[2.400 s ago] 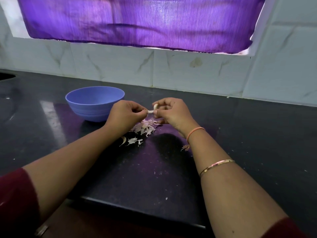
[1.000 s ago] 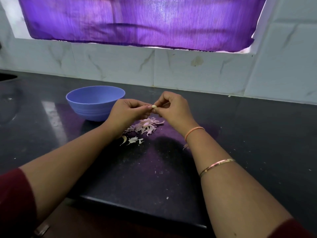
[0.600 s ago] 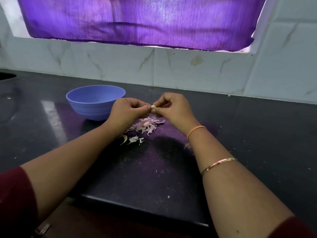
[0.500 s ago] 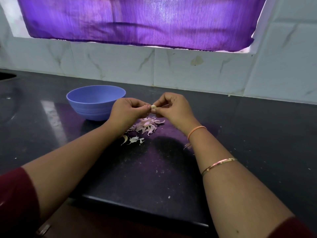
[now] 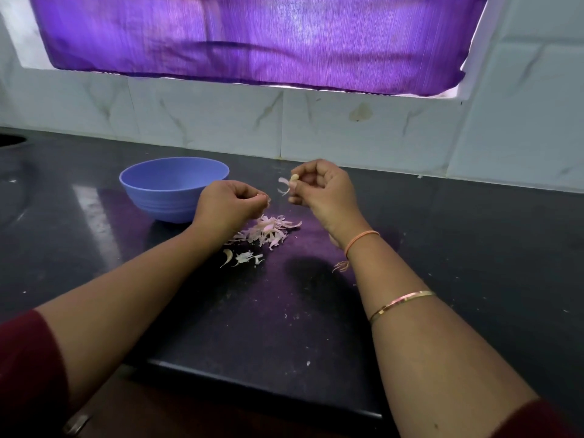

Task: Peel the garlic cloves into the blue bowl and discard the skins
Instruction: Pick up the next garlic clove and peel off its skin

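My right hand (image 5: 322,191) pinches a small pale garlic clove (image 5: 294,177) at its fingertips, with a strip of pink skin (image 5: 283,185) hanging from it. To its left, my left hand (image 5: 229,205) has its fingers curled, thumb and fingertips pinched together over the pile; whether a scrap of skin is between them I cannot tell. Both hands hover above a pile of pink-white garlic skins (image 5: 267,231) on the black counter. The blue bowl (image 5: 173,188) stands just left of my left hand; its inside is hidden from here.
A few loose skin pieces (image 5: 241,257) lie nearer me than the pile. The black counter's (image 5: 284,327) front edge runs close to my body. A white tiled wall (image 5: 347,128) and a purple curtain (image 5: 252,39) close off the back.
My hands were joined on the clove; now they have pulled apart, the right lifting up and right with the clove and a trailing skin, the left dropping slightly toward the pile.
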Demonstrator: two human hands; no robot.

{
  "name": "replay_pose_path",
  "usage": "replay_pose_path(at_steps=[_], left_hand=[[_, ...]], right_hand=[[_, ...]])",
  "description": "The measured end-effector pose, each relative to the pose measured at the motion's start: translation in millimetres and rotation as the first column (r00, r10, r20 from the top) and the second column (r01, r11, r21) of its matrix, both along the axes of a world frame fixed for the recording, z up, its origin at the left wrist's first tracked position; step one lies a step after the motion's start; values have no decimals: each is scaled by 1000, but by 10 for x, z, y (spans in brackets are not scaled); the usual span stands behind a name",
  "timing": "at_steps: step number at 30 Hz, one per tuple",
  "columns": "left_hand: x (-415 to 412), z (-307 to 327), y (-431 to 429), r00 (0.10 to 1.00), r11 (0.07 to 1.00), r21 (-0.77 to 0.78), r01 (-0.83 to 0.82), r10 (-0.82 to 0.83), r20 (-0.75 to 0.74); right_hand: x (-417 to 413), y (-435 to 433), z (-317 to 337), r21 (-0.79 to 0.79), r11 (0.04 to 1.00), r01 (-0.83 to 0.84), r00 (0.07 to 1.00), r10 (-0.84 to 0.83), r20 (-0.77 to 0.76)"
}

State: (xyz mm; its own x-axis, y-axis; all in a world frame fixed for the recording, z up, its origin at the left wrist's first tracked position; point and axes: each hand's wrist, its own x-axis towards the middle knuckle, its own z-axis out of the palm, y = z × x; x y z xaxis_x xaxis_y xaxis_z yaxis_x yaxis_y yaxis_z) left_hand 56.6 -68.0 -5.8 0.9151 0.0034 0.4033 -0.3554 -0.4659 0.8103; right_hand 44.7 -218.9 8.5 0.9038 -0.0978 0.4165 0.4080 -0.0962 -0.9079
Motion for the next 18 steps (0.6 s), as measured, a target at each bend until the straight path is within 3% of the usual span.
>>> replay_pose_path(at_steps=[3, 9, 18], left_hand=[[-8, -14, -7, 998, 997, -48, 59, -60, -11], [-99, 36, -58, 977, 948, -249, 199, -212, -25], [-116, 43, -69, 975, 963, -187, 194, -209, -68]], right_hand=[[30, -34, -19, -28, 999, 39, 999, -39, -6], [61, 7, -72, -258, 961, 100, 994, -87, 60], [34, 54, -55, -379, 919, 107, 992, -71, 106]])
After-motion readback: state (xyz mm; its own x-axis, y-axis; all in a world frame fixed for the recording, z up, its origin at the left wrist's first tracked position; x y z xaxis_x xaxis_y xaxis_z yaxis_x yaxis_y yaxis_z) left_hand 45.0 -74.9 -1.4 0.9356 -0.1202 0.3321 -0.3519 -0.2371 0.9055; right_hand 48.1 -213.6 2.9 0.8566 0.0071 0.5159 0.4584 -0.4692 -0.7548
